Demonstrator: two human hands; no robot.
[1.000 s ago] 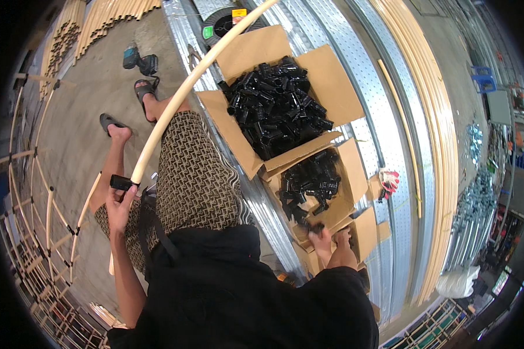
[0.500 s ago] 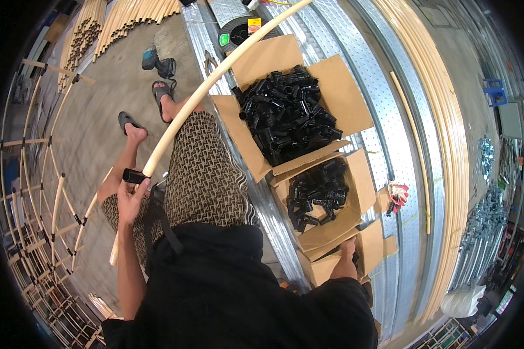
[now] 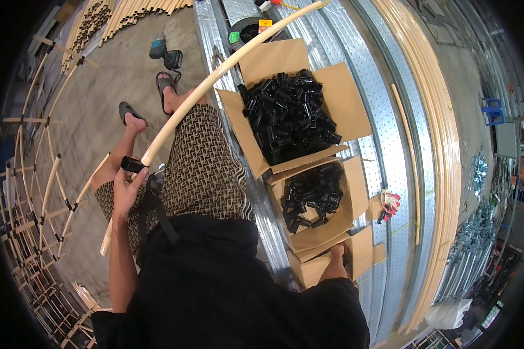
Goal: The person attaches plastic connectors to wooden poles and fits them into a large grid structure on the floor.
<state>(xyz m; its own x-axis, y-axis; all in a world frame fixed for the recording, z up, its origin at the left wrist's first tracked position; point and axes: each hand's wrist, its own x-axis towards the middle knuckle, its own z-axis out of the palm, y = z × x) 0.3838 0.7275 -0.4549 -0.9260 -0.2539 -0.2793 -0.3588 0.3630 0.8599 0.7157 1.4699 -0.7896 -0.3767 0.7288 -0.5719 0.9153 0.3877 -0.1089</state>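
My left hand (image 3: 124,191) is closed on a short black pipe connector (image 3: 132,164) against a long cream pipe (image 3: 199,92). I cannot tell whether the connector goes around the pipe or only lies against it. The pipe slants across my lap, from the upper middle to the lower left. My right hand (image 3: 336,256) reaches down into a small cardboard box (image 3: 363,251); its fingers are hidden inside. Two bigger boxes stand beyond: a middle box (image 3: 358,180) and a large box (image 3: 344,99), both holding many loose black connectors (image 3: 291,116).
Metal planks (image 3: 367,125) lie under the boxes, with a red-and-white glove (image 3: 390,203) on them. Long cream pipes (image 3: 442,145) are stacked to the right. A cordless drill (image 3: 166,54) rests on the floor near my feet. Assembled pipe frames (image 3: 41,221) stand at left.
The view has shifted slightly. My left hand still grips the connector at the pipe, and my right hand is now further down in the small box.
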